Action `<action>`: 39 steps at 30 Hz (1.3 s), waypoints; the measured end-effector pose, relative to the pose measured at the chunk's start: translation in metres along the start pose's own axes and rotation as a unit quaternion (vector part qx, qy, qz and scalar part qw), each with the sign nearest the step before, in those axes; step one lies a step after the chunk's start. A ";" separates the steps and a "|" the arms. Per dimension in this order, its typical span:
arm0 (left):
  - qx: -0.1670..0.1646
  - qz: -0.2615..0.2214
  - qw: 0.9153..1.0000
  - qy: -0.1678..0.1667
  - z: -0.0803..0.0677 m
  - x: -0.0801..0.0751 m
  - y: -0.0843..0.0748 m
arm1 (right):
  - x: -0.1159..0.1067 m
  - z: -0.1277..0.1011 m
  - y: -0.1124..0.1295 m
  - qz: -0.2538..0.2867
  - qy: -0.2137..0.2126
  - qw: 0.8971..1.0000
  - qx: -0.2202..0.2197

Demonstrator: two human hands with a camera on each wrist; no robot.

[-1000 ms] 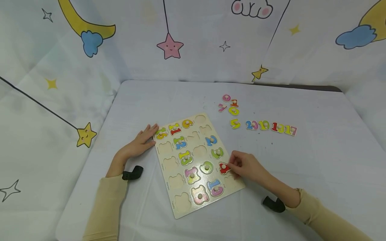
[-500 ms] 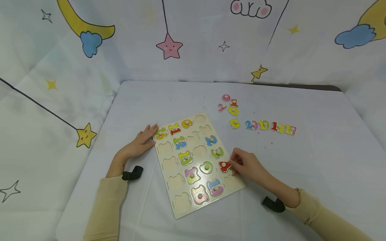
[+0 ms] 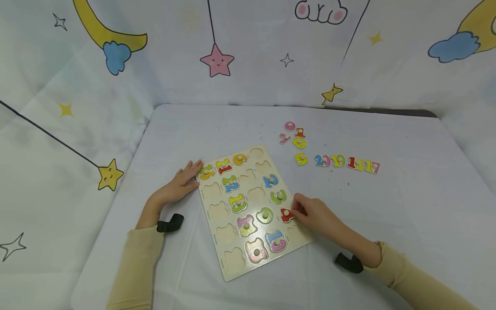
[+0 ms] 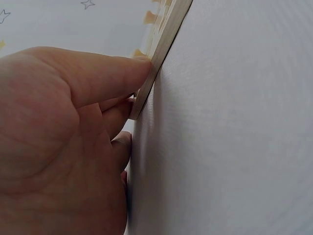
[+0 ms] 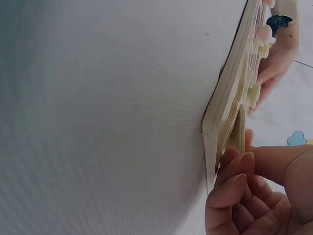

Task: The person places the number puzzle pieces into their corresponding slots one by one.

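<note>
A wooden number puzzle board (image 3: pixel 230 268) lies on the white table, with several coloured number pieces set in it and several recesses bare. My left hand (image 3: pixel 179 185) rests flat at the board's left edge (image 4: pixel 157 59), thumb pressed on the rim. My right hand (image 3: pixel 311 214) pinches a red number piece (image 3: pixel 286 214) at the board's right side, below the green 3 (image 3: pixel 278 196). In the right wrist view the piece (image 5: pixel 238 131) stands tilted against the board's edge (image 5: pixel 219 122), just above my fingertips (image 5: pixel 235 177).
Loose number pieces lie on the table behind and to the right of the board: a small cluster (image 3: pixel 294 134), a yellow 5 (image 3: pixel 301 159), and a row from 20 (image 3: pixel 323 161) to 17 (image 3: pixel 373 166). A printed cloth backdrop (image 3: pixel 248 47) rises behind the table.
My right hand has shifted slightly left with the red piece, further over the board. The left hand has stayed still.
</note>
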State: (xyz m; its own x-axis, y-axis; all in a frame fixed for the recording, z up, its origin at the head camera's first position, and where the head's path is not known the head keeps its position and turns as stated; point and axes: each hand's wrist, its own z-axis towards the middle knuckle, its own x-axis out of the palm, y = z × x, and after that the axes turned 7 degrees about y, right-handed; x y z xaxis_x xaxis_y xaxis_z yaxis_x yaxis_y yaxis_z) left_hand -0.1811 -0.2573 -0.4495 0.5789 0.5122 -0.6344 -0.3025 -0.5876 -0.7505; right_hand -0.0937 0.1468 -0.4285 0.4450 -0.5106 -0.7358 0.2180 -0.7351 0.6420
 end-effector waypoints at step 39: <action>-0.007 -0.008 1.000 0.000 -0.001 0.001 -0.002 | -0.078 0.049 -0.045 -0.155 -0.032 0.987 -0.017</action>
State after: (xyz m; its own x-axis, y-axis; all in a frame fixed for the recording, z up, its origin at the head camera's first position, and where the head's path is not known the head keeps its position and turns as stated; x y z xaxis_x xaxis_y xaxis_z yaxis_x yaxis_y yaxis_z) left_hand -0.1795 -0.2565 -0.4485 0.5843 0.5217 -0.6217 -0.2822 -0.5876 -0.7583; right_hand -0.1805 0.1980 -0.4106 0.2969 -0.2905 -0.9097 0.3642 -0.8462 0.3891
